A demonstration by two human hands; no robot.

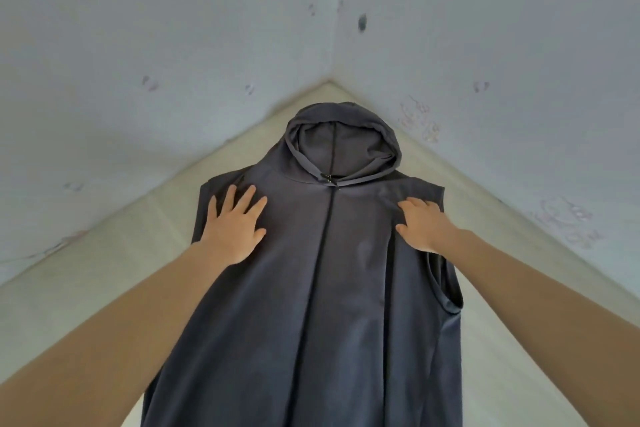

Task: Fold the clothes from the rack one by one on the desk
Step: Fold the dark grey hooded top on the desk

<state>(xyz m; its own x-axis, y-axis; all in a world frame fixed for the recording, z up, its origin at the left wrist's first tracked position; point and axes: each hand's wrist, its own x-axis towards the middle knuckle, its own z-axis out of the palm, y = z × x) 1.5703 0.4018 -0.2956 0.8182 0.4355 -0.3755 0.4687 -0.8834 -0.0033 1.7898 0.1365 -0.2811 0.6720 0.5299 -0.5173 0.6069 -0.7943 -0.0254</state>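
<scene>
A dark grey zip-up hoodie [322, 288] lies front side up on the cream desk [114, 274], its hood [343, 139] pointing into the far corner and its zipper running down the middle. Its sides are folded in, and a sleeve opening shows at the right edge. My left hand [235, 225] rests flat on the left chest with fingers spread. My right hand [422, 225] presses flat on the right chest near the shoulder, fingers straight. The hoodie's lower end runs out of the bottom of the view.
Two pale blue-grey walls [485, 45] with scuff marks meet in a corner right behind the hood. The desk surface narrows toward that corner, with bare strips on both sides of the hoodie.
</scene>
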